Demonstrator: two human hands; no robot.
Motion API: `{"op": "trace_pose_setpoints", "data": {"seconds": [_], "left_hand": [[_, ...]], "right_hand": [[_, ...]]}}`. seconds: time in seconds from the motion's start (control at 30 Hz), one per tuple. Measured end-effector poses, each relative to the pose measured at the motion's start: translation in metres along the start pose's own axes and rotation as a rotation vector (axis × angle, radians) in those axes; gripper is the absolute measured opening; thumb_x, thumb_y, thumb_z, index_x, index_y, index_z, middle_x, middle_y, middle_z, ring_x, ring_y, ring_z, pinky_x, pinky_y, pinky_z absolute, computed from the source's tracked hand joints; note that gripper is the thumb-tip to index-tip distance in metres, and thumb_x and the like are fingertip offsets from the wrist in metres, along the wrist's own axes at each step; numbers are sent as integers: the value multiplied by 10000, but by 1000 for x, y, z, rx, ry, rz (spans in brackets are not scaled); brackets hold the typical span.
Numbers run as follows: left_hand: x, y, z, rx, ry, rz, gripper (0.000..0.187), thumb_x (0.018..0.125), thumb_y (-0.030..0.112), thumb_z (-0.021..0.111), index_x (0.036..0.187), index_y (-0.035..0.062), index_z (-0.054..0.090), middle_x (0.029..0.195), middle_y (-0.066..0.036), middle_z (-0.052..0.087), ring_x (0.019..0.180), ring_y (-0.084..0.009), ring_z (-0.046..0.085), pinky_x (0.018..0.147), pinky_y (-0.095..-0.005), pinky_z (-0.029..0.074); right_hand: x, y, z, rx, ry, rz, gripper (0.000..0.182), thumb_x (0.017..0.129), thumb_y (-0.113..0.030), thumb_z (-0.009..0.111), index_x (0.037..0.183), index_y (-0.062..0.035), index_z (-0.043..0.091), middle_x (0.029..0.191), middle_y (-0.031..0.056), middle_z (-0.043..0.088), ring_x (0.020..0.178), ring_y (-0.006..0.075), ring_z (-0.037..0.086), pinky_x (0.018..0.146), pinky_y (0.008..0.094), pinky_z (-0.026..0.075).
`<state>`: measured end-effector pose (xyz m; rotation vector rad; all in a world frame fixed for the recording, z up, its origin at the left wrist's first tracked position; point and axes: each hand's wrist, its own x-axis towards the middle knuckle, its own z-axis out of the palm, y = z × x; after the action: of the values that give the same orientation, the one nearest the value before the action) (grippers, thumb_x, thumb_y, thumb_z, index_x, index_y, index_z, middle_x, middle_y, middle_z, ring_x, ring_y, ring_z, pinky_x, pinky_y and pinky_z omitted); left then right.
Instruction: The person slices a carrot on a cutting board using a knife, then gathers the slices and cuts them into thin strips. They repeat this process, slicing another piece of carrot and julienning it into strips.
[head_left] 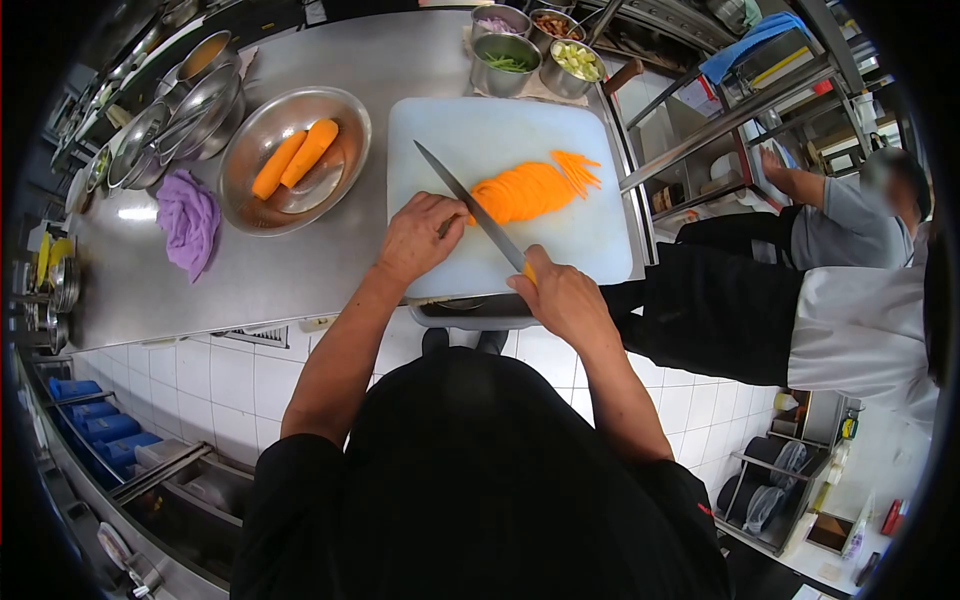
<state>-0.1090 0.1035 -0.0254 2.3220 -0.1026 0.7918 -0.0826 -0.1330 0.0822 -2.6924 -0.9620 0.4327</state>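
Observation:
In the head view, a kitchen knife (466, 198) lies slantwise over the left end of a row of thin, overlapping carrot slices (530, 192). My right hand (565, 292) is closed around its yellowish handle. Close to the blade's left side, my left hand (424, 236) has its fingers curled, with the tips on the carrot at the row's end. A small pile of carrot strips (577, 172) lies at the far right of the slices. All of this is on a white cutting board (440, 125).
Left of the board, a metal bowl (345, 110) holds two peeled carrots (310, 152). A purple cloth (187, 222) lies beyond it. Several metal pots of chopped food, one with green pieces (507, 62), stand behind the board. Two people are at the right, one in a white top (860, 325).

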Motion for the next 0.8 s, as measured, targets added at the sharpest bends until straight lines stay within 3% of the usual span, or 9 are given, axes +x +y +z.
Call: {"op": "trace_pose_setpoints", "data": {"seconds": [0.5,0.8], "left_hand": [[0,-3,-1,-28,-10,-13,85,861,105,738,942,99,715,942,-51,739,914,-274,668,836,-384,555],[-1,-4,1,-56,12,-20,71,862,95,743,929,82,722,946,-66,749,909,-283,680,831,-392,558]], "right_hand": [[25,11,1,135,-63,-21,409,996,-372,649,1095,-2,502,760,280,656,803,501,655,709,541,507],[37,0,-2,159,-157,43,430,997,-362,632,1204,-2,517,933,287,706,940,488,676,836,568,506]]}}
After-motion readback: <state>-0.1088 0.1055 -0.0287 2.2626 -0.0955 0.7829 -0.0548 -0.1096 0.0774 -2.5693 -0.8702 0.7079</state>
